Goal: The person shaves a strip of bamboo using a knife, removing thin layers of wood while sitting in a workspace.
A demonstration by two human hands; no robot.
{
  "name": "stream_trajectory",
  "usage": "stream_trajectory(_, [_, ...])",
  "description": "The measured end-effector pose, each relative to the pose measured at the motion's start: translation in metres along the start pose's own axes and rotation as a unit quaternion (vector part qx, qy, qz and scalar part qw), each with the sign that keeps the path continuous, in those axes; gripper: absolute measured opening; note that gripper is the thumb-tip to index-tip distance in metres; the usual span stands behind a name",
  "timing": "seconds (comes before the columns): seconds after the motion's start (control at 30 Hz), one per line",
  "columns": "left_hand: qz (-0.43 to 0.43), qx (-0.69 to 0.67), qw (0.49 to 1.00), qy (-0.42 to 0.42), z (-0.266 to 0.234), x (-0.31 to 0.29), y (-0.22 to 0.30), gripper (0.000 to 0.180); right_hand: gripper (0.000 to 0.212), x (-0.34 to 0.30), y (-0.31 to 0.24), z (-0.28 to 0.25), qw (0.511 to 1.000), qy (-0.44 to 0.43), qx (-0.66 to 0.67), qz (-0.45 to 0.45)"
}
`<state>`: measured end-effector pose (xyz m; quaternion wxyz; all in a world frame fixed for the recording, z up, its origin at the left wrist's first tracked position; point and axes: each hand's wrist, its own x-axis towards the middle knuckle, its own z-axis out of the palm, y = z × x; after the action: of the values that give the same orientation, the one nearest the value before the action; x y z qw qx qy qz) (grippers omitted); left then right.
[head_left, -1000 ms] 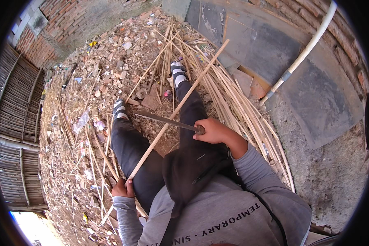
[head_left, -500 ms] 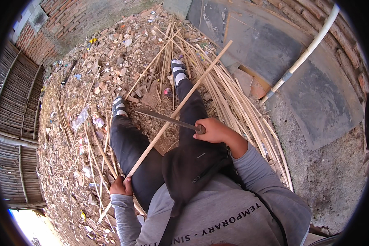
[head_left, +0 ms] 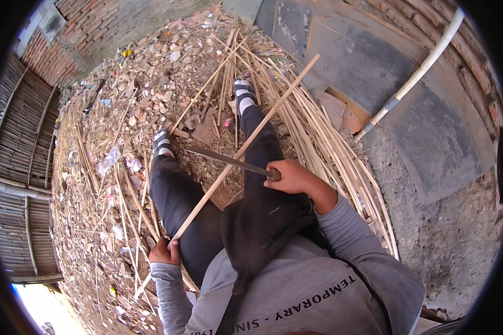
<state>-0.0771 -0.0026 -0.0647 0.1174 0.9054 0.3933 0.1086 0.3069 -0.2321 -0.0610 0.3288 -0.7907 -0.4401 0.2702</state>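
Note:
A long pale bamboo strip (head_left: 211, 192) slants across my legs, from my left hip up to the far right. Near its lower end my left hand (head_left: 165, 252) is closed around it, thumb on top. My right hand (head_left: 289, 177) grips the dark handle of a machete (head_left: 229, 160). The long blade points left and crosses the strip between my knees; whether it touches the strip I cannot tell. A black bag (head_left: 265, 229) lies on my lap.
A bundle of bamboo strips (head_left: 313, 134) lies along my right leg, and more strips (head_left: 229, 67) cross beyond my feet. Rubble (head_left: 151, 84) and litter cover the ground. Dark boards (head_left: 369, 61) and a white pipe (head_left: 419, 72) stand at right, a bamboo fence (head_left: 19, 128) at left.
The strip and the machete have shifted very slightly to the right. Both hands keep their grips, and my legs stay in place.

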Motion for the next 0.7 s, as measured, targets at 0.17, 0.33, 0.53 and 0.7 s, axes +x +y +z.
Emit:
stream_trajectory(0.17, [-0.003,0.014,1.000,-0.010,-0.002,-0.004,-0.002,0.054,0.038,-0.007,0.014,-0.029,0.999,0.017,0.021,0.046])
stream_trajectory(0.33, [0.003,0.046,0.998,-0.032,-0.005,-0.002,0.000,0.058,0.038,-0.014,0.027,-0.033,0.996,0.071,-0.009,0.051])
stream_trajectory(0.53, [0.004,0.024,0.999,-0.022,-0.008,-0.001,0.000,0.052,0.031,-0.011,-0.002,-0.026,0.999,0.005,-0.045,0.026])
stream_trajectory(0.7, [-0.004,0.026,0.999,-0.025,-0.008,-0.002,0.000,0.051,0.031,0.003,0.004,-0.036,0.996,0.049,-0.025,0.072])
